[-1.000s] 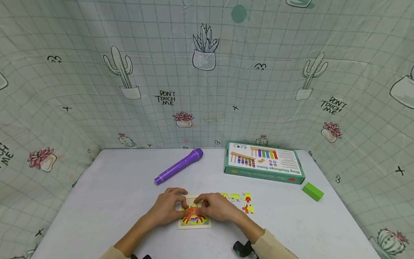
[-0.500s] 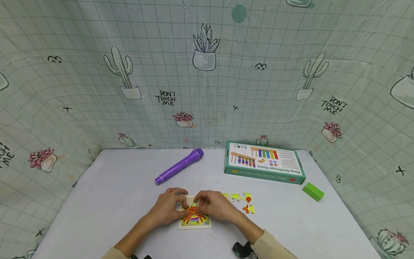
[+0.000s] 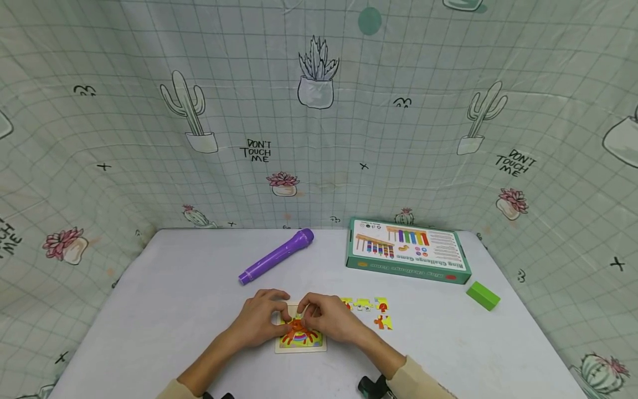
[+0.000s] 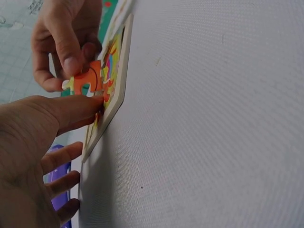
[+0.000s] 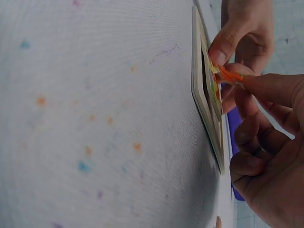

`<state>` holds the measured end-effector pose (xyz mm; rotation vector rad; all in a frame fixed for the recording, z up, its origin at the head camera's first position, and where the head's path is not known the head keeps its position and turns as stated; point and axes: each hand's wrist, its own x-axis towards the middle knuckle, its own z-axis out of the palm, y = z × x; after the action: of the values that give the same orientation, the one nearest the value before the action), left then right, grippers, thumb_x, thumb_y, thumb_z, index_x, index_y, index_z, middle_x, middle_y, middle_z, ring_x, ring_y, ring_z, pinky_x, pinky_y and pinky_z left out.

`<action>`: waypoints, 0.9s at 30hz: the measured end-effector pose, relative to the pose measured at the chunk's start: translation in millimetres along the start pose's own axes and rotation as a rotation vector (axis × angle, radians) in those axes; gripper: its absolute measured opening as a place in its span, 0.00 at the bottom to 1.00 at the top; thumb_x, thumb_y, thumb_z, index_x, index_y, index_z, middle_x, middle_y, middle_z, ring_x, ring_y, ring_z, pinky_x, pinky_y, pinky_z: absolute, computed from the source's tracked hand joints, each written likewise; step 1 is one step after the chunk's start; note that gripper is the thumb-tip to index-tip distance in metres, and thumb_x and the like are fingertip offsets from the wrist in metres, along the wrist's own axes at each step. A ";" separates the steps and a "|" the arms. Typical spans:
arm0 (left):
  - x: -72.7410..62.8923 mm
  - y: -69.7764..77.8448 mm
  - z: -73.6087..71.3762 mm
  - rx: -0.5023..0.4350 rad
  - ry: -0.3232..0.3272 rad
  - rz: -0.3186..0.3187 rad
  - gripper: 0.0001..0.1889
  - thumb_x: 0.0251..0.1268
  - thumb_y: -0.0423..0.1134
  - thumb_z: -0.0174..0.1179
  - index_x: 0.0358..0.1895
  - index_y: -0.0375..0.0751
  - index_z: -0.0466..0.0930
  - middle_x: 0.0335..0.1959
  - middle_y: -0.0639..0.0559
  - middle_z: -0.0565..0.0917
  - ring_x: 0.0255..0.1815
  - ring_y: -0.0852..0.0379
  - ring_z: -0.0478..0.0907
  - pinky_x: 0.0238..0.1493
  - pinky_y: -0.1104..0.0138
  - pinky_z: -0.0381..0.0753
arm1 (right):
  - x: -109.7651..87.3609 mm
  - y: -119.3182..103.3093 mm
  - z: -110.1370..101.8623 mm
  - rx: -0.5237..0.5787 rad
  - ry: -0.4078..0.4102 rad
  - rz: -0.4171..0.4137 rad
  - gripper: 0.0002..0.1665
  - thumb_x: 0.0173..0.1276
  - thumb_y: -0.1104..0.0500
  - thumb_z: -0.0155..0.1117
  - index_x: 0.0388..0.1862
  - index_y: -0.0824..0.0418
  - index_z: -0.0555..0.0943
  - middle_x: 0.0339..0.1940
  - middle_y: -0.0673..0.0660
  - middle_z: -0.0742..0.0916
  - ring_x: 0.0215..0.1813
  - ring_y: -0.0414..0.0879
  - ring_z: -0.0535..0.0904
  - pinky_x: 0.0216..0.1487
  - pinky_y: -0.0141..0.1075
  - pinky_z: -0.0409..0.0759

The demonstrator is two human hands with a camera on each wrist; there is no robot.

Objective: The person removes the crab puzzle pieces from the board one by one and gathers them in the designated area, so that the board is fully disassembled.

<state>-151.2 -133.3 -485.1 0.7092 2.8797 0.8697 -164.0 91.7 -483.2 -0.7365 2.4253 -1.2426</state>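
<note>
A small wooden jigsaw tray (image 3: 301, 350) lies flat on the white table between the hands, showing an orange, rainbow-striped picture on yellow. The right hand (image 3: 333, 318) pinches an orange puzzle piece (image 4: 93, 77) between thumb and index finger, tilted just over the picture. From the left, the left hand (image 3: 259, 321) reaches onto the tray; its thumb (image 4: 80, 108) rests at the picture, close to that piece, while its other fingers spread along the tray's side. Both hands cover parts of the picture in the head view.
Several loose puzzle pieces (image 3: 381, 322) lie right of the tray. Behind it is a purple toy microphone (image 3: 276, 257). A green game box (image 3: 408, 250) stands at the back right, with a green block (image 3: 482, 295) beside it. A patterned cloth (image 3: 319, 144) hangs behind the table.
The right hand has shifted slightly up and away over the tray, still pinching the puzzle piece. The left hand has stayed in place.
</note>
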 end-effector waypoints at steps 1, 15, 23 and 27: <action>0.1 0.0 0.0 0.000 0.000 0.001 0.11 0.52 0.47 0.76 0.22 0.62 0.80 0.59 0.50 0.81 0.65 0.40 0.71 0.55 0.34 0.69 | -0.2 -0.1 0.0 -0.002 0.001 -0.003 0.10 0.66 0.64 0.65 0.44 0.53 0.82 0.28 0.45 0.84 0.28 0.35 0.78 0.34 0.29 0.76; 1.0 0.8 -0.8 0.022 -0.002 -0.001 0.09 0.48 0.47 0.73 0.22 0.63 0.79 0.60 0.52 0.81 0.66 0.42 0.70 0.57 0.36 0.69 | -1.7 -1.4 -0.6 -0.019 0.017 -0.017 0.10 0.66 0.64 0.64 0.44 0.53 0.82 0.28 0.43 0.83 0.28 0.34 0.76 0.34 0.28 0.76; 0.5 4.3 2.6 0.066 0.011 -0.008 0.17 0.42 0.59 0.77 0.23 0.60 0.78 0.59 0.51 0.80 0.63 0.41 0.71 0.54 0.36 0.71 | -2.4 -0.8 1.1 -0.021 0.024 -0.033 0.09 0.67 0.64 0.64 0.44 0.54 0.81 0.28 0.44 0.83 0.29 0.35 0.76 0.33 0.28 0.75; 0.3 7.1 3.9 0.092 0.004 -0.027 0.18 0.42 0.60 0.77 0.23 0.59 0.76 0.59 0.51 0.80 0.63 0.39 0.71 0.54 0.36 0.72 | -3.7 -0.7 2.5 -0.016 0.025 -0.040 0.08 0.67 0.64 0.64 0.43 0.53 0.81 0.29 0.44 0.82 0.29 0.36 0.75 0.33 0.28 0.74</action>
<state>-147.9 -125.9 -484.6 0.6751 2.9421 0.7408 -159.6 91.9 -484.0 -0.7824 2.4546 -1.2565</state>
